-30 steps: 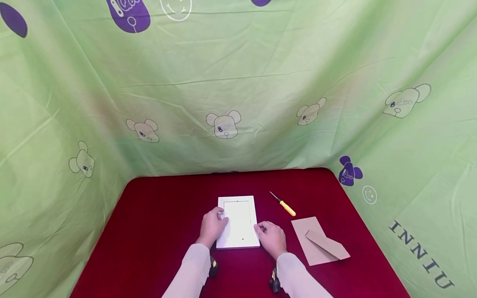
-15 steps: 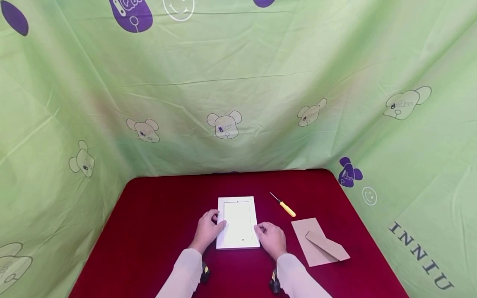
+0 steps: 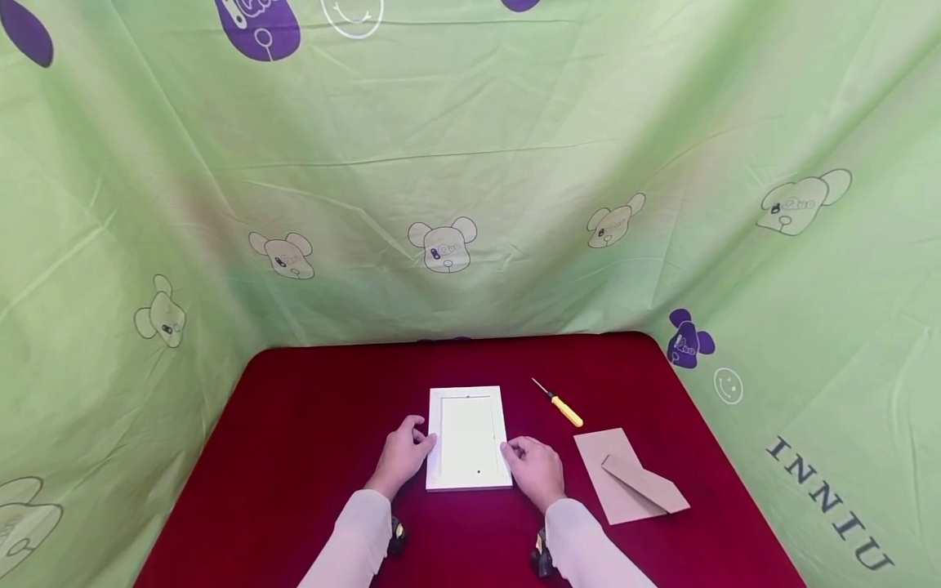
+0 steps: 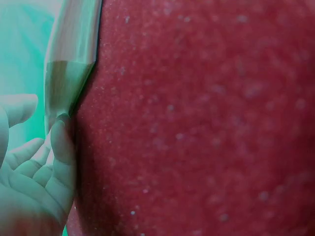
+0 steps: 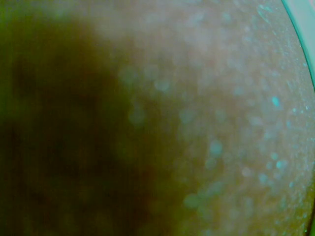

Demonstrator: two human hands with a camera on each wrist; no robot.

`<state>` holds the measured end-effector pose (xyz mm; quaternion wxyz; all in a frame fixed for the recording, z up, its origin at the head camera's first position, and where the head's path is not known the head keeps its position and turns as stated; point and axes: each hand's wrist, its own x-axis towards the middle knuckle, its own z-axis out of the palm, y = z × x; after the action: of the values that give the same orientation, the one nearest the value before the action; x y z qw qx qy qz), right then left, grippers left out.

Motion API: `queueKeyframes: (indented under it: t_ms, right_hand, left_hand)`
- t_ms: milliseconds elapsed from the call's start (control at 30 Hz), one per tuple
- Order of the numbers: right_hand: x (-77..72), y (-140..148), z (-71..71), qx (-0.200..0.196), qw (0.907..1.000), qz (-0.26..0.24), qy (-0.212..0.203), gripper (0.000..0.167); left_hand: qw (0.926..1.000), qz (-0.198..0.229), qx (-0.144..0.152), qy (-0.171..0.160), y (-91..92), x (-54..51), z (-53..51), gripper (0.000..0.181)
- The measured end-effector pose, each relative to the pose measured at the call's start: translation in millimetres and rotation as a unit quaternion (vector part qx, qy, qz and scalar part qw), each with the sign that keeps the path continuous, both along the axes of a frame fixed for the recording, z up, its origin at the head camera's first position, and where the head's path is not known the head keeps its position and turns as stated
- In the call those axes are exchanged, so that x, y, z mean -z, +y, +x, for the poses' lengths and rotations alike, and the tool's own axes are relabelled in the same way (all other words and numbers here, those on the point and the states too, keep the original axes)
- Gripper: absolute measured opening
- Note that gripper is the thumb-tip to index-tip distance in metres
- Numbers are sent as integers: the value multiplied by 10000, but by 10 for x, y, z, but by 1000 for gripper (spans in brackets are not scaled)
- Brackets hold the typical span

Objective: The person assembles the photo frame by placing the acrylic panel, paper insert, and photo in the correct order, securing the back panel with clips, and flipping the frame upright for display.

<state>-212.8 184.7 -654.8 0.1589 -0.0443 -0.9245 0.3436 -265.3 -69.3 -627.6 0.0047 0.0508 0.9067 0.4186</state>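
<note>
The left hand (image 3: 400, 457) lies beside the left edge of a white, rectangular, flat-lying frame (image 3: 456, 482), its thumb and forefinger moderately parted and the gap facing the frame. The thumb tip is at the frame's edge in the head view; whether it presses there cannot be told. The left wrist view shows the fingers loosely bent, one fingertip close against a corner of the frame, with the thumb standing apart from them. The right hand (image 3: 537, 472) is at the opposite long edge, its fingers bent and the thumb and forefinger drawn near each other, their tips touching the frame low on that side; the right wrist view is too blurred to tell whether they pinch it. The frame rests on a table covered in deep red cloth (image 3: 331, 425), between the two hands, with a pale flat panel (image 3: 466, 437) inside its border. To the right of the frame, well apart from both hands, lies a screwdriver with a yellow handle and thin metal shaft (image 3: 566, 411). Near the right hand lies a flat brown rectangular board (image 3: 617, 498) with a slanting brown strut (image 3: 647, 483) across it.
</note>
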Motion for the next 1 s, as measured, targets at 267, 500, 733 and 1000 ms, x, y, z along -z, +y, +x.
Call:
queueKeyframes:
  t_ms: [267,500,733,1000]
  right_hand:
    - [-13,3,5,-21,10000,-5,-61,15]
    - [14,8,-3,-34,10000,37,21,15]
    - [24,14,0,-42,10000,78,16,17]
    - [31,30,-1,-51,10000,48,10,19]
  left_hand:
    - [9977,609,209,-229,-25,38,3,28]
    - [9947,788,521,-415,-103,97,-35,20]
    - [9863,1058,1079,-659,-204,137,-101,24]
    - [9818,1263,1192,-764,-202,156,-114,24]
